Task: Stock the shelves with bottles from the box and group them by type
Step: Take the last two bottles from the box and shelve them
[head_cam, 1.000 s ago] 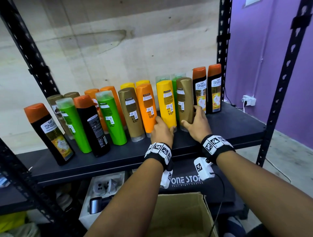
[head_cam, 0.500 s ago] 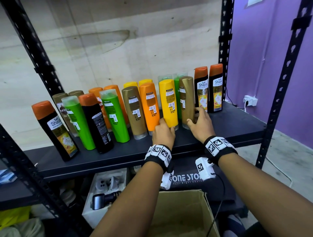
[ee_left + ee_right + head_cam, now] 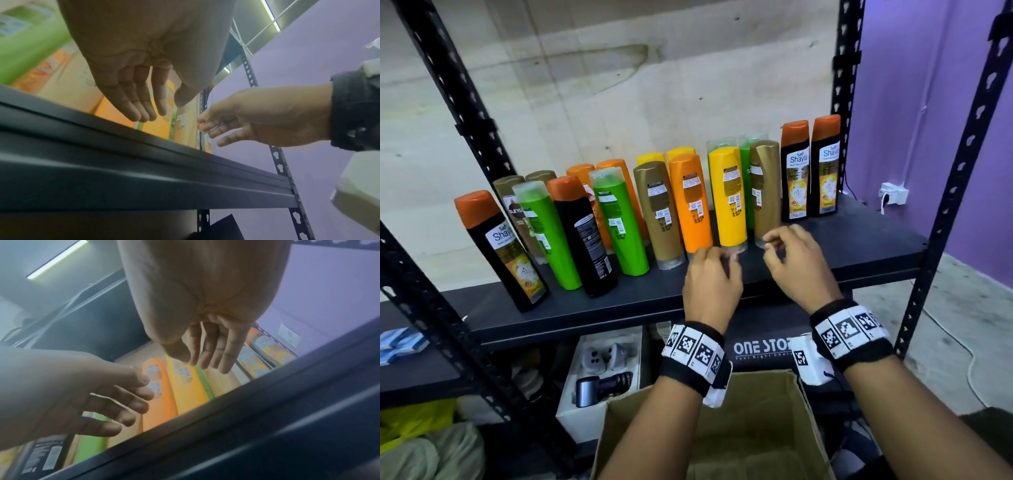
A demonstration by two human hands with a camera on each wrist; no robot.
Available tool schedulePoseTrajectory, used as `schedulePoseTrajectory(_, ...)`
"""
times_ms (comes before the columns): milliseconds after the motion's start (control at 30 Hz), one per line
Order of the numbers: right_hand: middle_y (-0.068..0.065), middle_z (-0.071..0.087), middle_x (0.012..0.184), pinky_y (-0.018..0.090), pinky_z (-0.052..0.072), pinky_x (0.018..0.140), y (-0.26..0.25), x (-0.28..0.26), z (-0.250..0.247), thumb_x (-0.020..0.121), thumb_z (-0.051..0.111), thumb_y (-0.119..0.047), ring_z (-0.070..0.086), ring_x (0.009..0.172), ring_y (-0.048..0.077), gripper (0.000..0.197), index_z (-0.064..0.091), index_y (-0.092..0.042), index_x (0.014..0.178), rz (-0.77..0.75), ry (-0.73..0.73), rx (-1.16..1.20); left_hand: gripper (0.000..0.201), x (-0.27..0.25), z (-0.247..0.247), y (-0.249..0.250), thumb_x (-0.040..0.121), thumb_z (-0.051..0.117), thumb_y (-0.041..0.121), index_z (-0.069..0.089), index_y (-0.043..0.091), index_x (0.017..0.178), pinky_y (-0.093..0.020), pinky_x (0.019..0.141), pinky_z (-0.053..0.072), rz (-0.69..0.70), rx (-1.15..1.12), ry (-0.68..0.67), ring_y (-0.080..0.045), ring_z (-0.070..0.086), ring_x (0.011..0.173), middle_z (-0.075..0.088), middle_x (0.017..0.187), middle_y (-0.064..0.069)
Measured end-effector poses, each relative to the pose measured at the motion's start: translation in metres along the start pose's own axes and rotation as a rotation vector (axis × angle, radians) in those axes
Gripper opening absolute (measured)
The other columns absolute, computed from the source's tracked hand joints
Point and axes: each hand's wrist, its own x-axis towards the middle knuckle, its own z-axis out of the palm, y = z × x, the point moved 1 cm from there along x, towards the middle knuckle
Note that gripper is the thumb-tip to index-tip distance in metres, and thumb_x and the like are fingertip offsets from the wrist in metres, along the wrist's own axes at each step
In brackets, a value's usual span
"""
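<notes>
Several shampoo bottles stand on the black shelf (image 3: 859, 250). The front row mixes black, green, gold and orange ones. A yellow bottle (image 3: 729, 195) and a gold bottle (image 3: 765, 188) stand just beyond my hands. Two black orange-capped Shayla bottles (image 3: 810, 171) stand at the right end, and a third (image 3: 500, 246) at the far left. My left hand (image 3: 722, 255) hovers before the yellow bottle, fingers relaxed and holding nothing. My right hand (image 3: 774, 241) hovers before the gold bottle, likewise loose and holding nothing. The wrist views show both hands, left (image 3: 148, 112) and right (image 3: 201, 363), over the shelf edge. The cardboard box (image 3: 801, 404) sits below; I see no bottle in it.
Black perforated uprights (image 3: 945, 205) frame the shelf. On the lower shelf are a white box with a hair dryer (image 3: 602, 380) and a black "ONE STOP" bag (image 3: 760, 347). A wall socket (image 3: 892, 193) hangs on the purple wall. Bare shelf lies right of the Shayla pair.
Both hands have let go of the yellow and gold bottles and drawn back toward the shelf's front edge. The bottles stay upright.
</notes>
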Motion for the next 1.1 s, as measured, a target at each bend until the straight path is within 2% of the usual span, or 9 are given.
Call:
schedulePoseTrajectory(100, -0.004, 0.056, 0.098, 0.033, 0.048, 0.076, -0.013, -0.009, -0.003, 0.095, 0.056, -0.019, 0.055, 0.093, 0.015, 0.008, 0.064, -0.019, 0.098, -0.038, -0.082, -0.065, 0.02, -0.013, -0.012, -0.006, 0.099, 0.054, 0.032, 0.067, 0.016, 0.098, -0.037, 0.073, 0.051, 0.012, 0.017, 0.014, -0.021, 0.063, 0.092, 0.065, 0.104, 0.0)
schedulePoseTrajectory(300, -0.002, 0.06, 0.098, 0.038, 0.051, 0.077, -0.029, -0.036, 0.016, 0.094, 0.054, -0.021, 0.058, 0.091, 0.02, 0.011, 0.064, -0.018, 0.094, -0.032, -0.286, -0.13, 0.024, -0.042, -0.026, -0.03, 0.099, 0.054, 0.033, 0.069, 0.014, 0.096, -0.033, 0.064, 0.043, -0.018, 0.142, -0.027, -0.024, 0.063, 0.086, 0.065, 0.095, -0.003)
schedulePoseTrajectory(400, -0.003, 0.061, 0.1, 0.037, 0.05, 0.077, -0.031, -0.057, 0.04, 0.094, 0.052, -0.024, 0.058, 0.092, 0.021, 0.013, 0.065, -0.019, 0.094, 0.018, -0.429, -0.134, 0.024, -0.06, -0.026, -0.05, 0.099, 0.053, 0.032, 0.068, 0.014, 0.094, -0.03, 0.061, 0.036, -0.052, 0.184, -0.09, -0.025, 0.063, 0.084, 0.067, 0.093, -0.003)
schedulePoseTrajectory(467, -0.003, 0.061, 0.101, 0.033, 0.048, 0.075, -0.03, -0.073, 0.058, 0.094, 0.051, -0.025, 0.058, 0.091, 0.021, 0.015, 0.066, -0.021, 0.094, 0.052, -0.527, -0.153, 0.026, -0.074, -0.023, -0.068, 0.097, 0.053, 0.033, 0.069, 0.014, 0.094, -0.031, 0.061, 0.04, -0.109, 0.234, -0.172, -0.028, 0.065, 0.085, 0.069, 0.093, -0.005)
schedulePoseTrajectory(533, -0.003, 0.061, 0.101, 0.033, 0.048, 0.077, -0.028, -0.09, 0.077, 0.094, 0.05, -0.024, 0.059, 0.092, 0.023, 0.016, 0.066, -0.021, 0.092, 0.073, -0.619, -0.162, 0.028, -0.09, -0.017, -0.088, 0.097, 0.051, 0.034, 0.07, 0.013, 0.093, -0.033, 0.064, 0.048, -0.191, 0.274, -0.293, -0.031, 0.067, 0.085, 0.069, 0.092, -0.009)
schedulePoseTrajectory(633, -0.002, 0.063, 0.097, 0.038, 0.053, 0.081, -0.023, -0.116, 0.104, 0.095, 0.049, -0.023, 0.061, 0.09, 0.022, 0.018, 0.064, -0.021, 0.086, 0.114, -0.783, -0.154, 0.03, -0.116, -0.006, -0.124, 0.097, 0.051, 0.033, 0.069, 0.01, 0.091, -0.035, 0.069, 0.049, -0.349, 0.301, -0.46, -0.036, 0.068, 0.089, 0.069, 0.094, -0.014)
schedulePoseTrajectory(767, 0.007, 0.069, 0.094, 0.039, 0.053, 0.081, -0.014, -0.151, 0.138, 0.096, 0.047, -0.024, 0.063, 0.089, 0.027, 0.023, 0.066, -0.015, 0.087, 0.149, -0.951, -0.185, 0.036, -0.153, 0.011, -0.165, 0.098, 0.051, 0.035, 0.069, 0.007, 0.11, -0.041, 0.087, 0.054, -0.5, 0.363, -0.659, -0.037, 0.065, 0.107, 0.068, 0.116, -0.017)
schedulePoseTrajectory(933, 0.009, 0.069, 0.104, 0.034, 0.05, 0.083, -0.005, -0.195, 0.175, 0.094, 0.049, -0.025, 0.063, 0.097, 0.03, 0.018, 0.063, -0.021, 0.084, 0.192, -1.091, -0.196, 0.041, -0.202, 0.022, -0.205, 0.096, 0.056, 0.035, 0.066, 0.005, 0.123, -0.04, 0.097, 0.052, -0.671, 0.396, -0.832, -0.038, 0.063, 0.116, 0.064, 0.128, -0.02)
schedulePoseTrajectory(1100, 0.014, 0.071, 0.106, 0.034, 0.047, 0.085, 0.004, -0.234, 0.205, 0.093, 0.049, -0.021, 0.064, 0.102, 0.033, 0.023, 0.071, -0.017, 0.091, 0.212, -1.207, -0.207, 0.045, -0.238, 0.03, -0.231, 0.099, 0.053, 0.035, 0.06, 0.003, 0.129, -0.04, 0.1, 0.048, -0.785, 0.396, -0.928, -0.039, 0.056, 0.126, 0.056, 0.138, -0.022)
